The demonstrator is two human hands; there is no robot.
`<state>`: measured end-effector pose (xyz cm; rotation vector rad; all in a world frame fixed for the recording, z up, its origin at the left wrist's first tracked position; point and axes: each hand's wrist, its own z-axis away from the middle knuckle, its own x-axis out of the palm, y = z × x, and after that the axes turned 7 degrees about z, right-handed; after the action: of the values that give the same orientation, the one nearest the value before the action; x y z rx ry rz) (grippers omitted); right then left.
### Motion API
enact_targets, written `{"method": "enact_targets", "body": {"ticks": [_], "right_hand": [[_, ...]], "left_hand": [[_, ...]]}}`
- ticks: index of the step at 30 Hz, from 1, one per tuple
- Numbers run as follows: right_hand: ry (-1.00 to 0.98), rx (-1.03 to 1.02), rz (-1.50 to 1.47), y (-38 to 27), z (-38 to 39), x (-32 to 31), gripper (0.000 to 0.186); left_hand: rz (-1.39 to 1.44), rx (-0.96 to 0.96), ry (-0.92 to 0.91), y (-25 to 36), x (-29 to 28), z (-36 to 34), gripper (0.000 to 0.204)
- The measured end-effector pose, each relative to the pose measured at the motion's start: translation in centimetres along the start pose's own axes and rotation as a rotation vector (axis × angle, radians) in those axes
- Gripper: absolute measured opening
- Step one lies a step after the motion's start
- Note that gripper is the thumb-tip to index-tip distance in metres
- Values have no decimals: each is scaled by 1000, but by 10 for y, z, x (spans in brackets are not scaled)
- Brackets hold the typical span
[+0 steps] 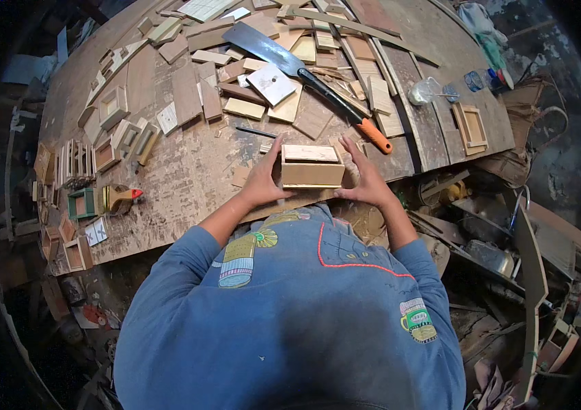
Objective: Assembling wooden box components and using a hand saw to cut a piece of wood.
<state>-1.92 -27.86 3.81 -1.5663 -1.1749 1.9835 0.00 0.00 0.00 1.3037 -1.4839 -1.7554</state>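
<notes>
A small wooden box (312, 175) stands at the table's near edge, right in front of my body. A pale piece of wood (309, 152) lies in its top, with a dark gap along its near side. My left hand (261, 180) curves round the box's left side, thumb low and fingers up at the far corner. Mirroring it, my right hand (370, 180) holds the right side, thumb tip near the lower corner. Some fingers are hidden behind the box. Just beyond my left fingertips lies a dark pencil-like stick (256, 132).
A handsaw (263, 51) with an orange-tipped handle lies across wood offcuts (184, 92). Small wooden boxes and frames (77, 162) cluster at left, beside a paintbrush (118, 198). At right are a plastic bottle (483, 80) and a wooden frame (471, 128).
</notes>
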Motion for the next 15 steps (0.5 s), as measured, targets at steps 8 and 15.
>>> {"method": "enact_targets", "body": {"ticks": [8,15], "right_hand": [[26,-40,54,4,-4,9,120],[1,-47,106,19,-9,13,108]], "left_hand": [[-2,12,-13,-7,0,0,118],[-78,19,-5,-25,0,-2,112]]}}
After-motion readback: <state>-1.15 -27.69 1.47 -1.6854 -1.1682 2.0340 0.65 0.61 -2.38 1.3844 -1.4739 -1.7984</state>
